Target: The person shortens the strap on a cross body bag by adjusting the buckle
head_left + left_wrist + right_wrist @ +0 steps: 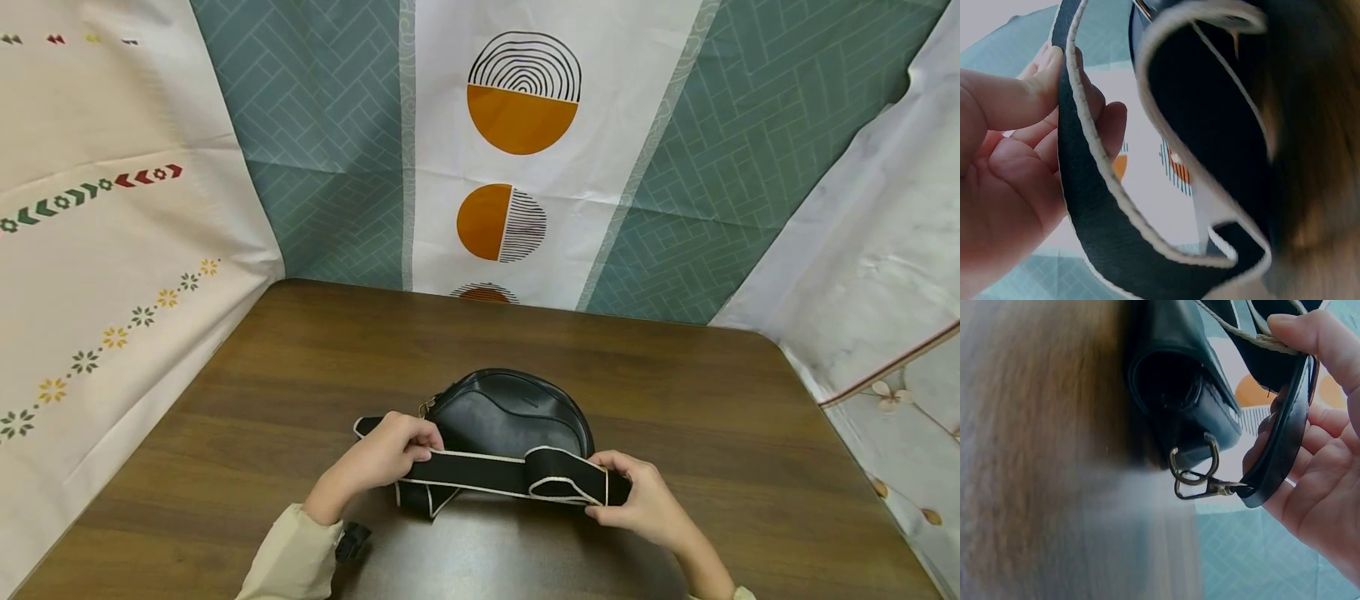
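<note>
A black half-round bag (510, 412) stands on the wooden table in front of the person. Across its front runs a wide black strap (480, 473) with pale stitched edges, folded into a loop near the right side. My left hand (397, 454) pinches the strap between thumb and fingers; in the left wrist view the strap (1094, 206) curves down from that pinch. My right hand (630, 496) grips the strap's other end, where the right wrist view shows a leather end piece (1285, 437) joined by a brass clasp (1200, 484) to a ring on the bag.
The brown wooden table (262, 400) spreads around the bag. Patterned cloths hang at the back (330, 150) and on the left (112, 275), with a pale one (877, 267) on the right. A small black object (351, 542) is by the left sleeve.
</note>
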Demonstrator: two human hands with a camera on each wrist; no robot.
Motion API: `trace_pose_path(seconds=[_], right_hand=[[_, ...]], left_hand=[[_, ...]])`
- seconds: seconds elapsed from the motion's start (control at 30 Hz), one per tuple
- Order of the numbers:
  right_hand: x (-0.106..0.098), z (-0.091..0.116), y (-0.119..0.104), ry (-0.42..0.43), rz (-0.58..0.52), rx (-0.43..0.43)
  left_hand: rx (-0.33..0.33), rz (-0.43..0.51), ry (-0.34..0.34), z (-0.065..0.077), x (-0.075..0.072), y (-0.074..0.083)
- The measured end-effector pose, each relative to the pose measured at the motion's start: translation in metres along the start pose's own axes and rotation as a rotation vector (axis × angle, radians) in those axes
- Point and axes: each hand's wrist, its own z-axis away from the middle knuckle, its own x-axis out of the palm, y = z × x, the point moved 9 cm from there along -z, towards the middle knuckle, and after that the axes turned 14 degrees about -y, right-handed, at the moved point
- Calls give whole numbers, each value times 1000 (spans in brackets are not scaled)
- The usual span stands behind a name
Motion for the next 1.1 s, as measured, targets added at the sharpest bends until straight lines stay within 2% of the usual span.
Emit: trace_pose_path(seconds=[0.23, 0.37, 0.6, 0.9, 1.1], right_hand=[[-3, 3, 6, 6, -4, 10], [-4, 2, 5, 9, -12, 14], [-4, 2, 6, 26, -43, 53], [-1, 1, 4, 25, -89, 77], [0, 0, -1, 33, -99, 57]], left_hand=[[-40, -104, 56, 13, -10, -11], [-53, -107, 39, 14, -10, -14], [-91, -75, -42, 4, 5, -15], [-139, -133, -70, -11, 14, -4], [-119, -129, -101, -25, 22, 8]])
